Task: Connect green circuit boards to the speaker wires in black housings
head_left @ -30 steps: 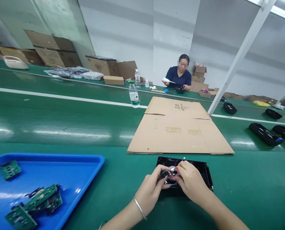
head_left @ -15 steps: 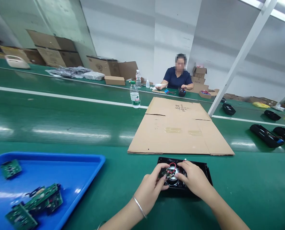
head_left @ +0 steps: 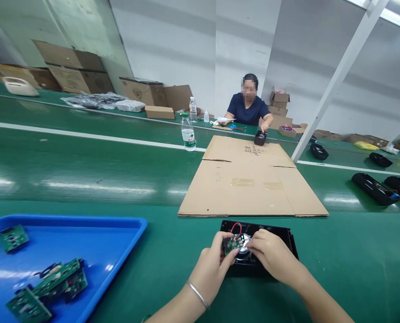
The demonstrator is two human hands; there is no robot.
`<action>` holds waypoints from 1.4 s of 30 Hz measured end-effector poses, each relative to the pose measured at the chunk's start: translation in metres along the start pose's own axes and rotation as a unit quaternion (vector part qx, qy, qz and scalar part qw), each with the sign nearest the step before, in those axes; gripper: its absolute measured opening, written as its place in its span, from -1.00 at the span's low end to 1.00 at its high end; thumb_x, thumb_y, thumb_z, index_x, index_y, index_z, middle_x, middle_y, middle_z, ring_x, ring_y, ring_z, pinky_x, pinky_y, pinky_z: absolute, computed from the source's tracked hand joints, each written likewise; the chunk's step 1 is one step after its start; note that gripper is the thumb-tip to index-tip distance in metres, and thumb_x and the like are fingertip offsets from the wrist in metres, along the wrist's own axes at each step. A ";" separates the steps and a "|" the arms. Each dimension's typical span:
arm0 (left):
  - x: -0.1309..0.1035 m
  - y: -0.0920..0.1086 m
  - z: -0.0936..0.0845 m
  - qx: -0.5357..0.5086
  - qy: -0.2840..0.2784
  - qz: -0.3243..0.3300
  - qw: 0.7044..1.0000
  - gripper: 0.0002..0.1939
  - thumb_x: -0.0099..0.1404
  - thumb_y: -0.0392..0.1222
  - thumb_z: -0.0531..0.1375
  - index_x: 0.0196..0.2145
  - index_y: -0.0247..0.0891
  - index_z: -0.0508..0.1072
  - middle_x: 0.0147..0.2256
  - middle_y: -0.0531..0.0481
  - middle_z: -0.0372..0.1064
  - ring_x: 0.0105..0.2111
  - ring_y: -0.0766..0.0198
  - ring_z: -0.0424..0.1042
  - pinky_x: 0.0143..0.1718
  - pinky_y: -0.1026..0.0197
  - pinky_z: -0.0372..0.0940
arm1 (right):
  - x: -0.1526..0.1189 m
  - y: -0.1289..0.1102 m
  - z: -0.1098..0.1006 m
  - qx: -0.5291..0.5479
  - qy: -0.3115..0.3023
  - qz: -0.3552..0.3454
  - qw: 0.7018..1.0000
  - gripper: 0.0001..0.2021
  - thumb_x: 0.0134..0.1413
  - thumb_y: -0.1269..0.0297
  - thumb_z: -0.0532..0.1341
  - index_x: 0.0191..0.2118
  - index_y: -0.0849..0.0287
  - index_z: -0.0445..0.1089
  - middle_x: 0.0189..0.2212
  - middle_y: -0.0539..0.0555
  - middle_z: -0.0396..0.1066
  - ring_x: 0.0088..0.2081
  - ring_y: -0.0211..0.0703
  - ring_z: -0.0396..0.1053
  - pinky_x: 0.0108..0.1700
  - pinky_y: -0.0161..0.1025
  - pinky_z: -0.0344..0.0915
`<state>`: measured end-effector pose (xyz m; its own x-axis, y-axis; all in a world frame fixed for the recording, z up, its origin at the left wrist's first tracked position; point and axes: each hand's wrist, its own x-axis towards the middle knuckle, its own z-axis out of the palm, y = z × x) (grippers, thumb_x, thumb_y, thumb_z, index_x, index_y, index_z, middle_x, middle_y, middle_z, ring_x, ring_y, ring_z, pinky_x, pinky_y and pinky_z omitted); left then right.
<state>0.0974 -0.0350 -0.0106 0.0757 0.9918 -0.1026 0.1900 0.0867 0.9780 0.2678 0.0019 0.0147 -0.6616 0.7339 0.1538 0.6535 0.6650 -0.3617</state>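
My left hand (head_left: 209, 264) pinches a small green circuit board (head_left: 232, 243) between thumb and fingers. A red wire (head_left: 236, 227) loops up behind the board. My right hand (head_left: 274, 253) is closed in a pinch by the board's right edge; what its fingertips hold is hidden. Under both hands lies a black speaker housing (head_left: 284, 233) on the green bench. Inside it a round silver speaker (head_left: 244, 247) shows partly between my hands.
A blue tray (head_left: 119, 220) with several green circuit boards (head_left: 57, 280) is at the left. Flat cardboard (head_left: 254, 188) lies ahead, near a water bottle (head_left: 188, 133). Across the line a person (head_left: 249, 107) touches a black housing (head_left: 260, 138). More housings (head_left: 375, 188) sit right.
The board in my left hand has turned its face into view and the red wire loop has shifted left. My right fingers have drawn together. The person opposite has moved a black housing forward.
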 end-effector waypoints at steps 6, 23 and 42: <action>-0.002 -0.003 0.001 0.033 0.003 0.037 0.999 -0.77 0.13 -0.08 0.06 -0.23 -0.17 0.24 -0.57 0.06 0.37 -0.52 0.19 0.42 -0.47 0.23 0.31 | 0.002 0.000 0.014 -0.116 0.026 -0.024 0.993 -0.83 0.11 0.46 0.04 -0.44 0.22 0.31 -0.49 0.01 0.26 -0.42 -0.25 0.18 -0.32 -0.29 0.16; -0.002 -0.002 0.002 0.019 -0.086 0.091 0.992 -0.84 0.22 -0.15 -0.04 -0.23 -0.16 0.20 -0.37 -0.01 0.44 -0.29 0.21 0.45 -0.26 0.23 0.33 | -0.003 0.002 0.025 -0.218 0.105 0.007 0.970 -0.88 -0.02 0.47 0.19 -0.52 0.22 0.28 -0.56 0.04 0.27 -0.49 -0.17 0.19 -0.45 -0.24 0.08; 0.008 0.003 -0.003 -0.078 -0.092 0.029 0.992 -0.85 0.14 -0.18 0.04 -0.31 -0.26 0.23 -0.65 0.12 0.32 -0.62 0.30 0.42 -0.60 0.31 0.32 | 0.006 0.007 0.021 -0.076 0.062 -0.048 0.994 -0.94 0.10 0.45 0.06 -0.36 0.25 0.25 -0.41 0.07 0.31 -0.35 -0.17 0.13 -0.31 -0.21 0.13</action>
<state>0.0960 -0.0265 -0.0085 0.2615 0.9632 -0.0629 0.0278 0.0576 0.9980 0.2614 0.0082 -0.0060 -0.6789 0.6716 0.2967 0.6443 0.7388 -0.1976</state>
